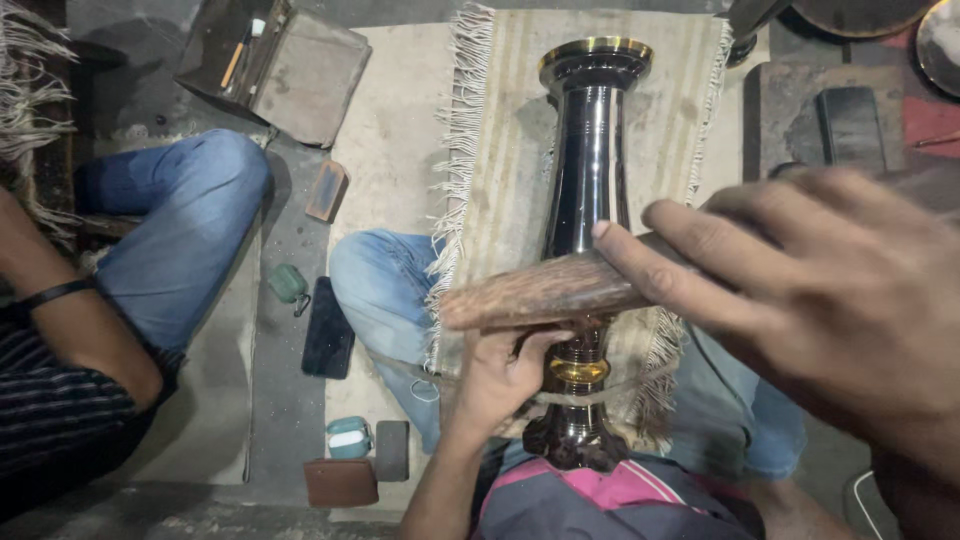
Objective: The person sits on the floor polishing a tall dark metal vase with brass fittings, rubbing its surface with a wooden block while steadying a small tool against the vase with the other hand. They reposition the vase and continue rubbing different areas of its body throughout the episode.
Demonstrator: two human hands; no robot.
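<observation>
Brass and dark lacquer gleam on a tall vase (588, 200) lying lengthwise along a fringed beige mat (510, 130) over the worker's blue-jeaned knees (385, 285), its flared gold-rimmed mouth pointing away and its foot resting close against the body. Closest to the camera, the right hand (800, 290) looms large and slightly blurred, fingers (665, 275) stretched long and nearly flat, pressing on the top of a reddish wooden block (545, 293) that lies crosswise over the vase's lower neck; whether the thumb wraps beneath it I cannot tell. Under that block the left hand (505, 375) curls around the narrow stem just beside a gold band, fingers bent in a loose clasp against the metal. Off to the left sits another person in jeans (185, 220), a dark band on the forearm. On the floor between them lie a black phone (328, 330), a brown wallet (340, 482), a green earbud case (288, 283), and a teal one (348, 437).
</observation>
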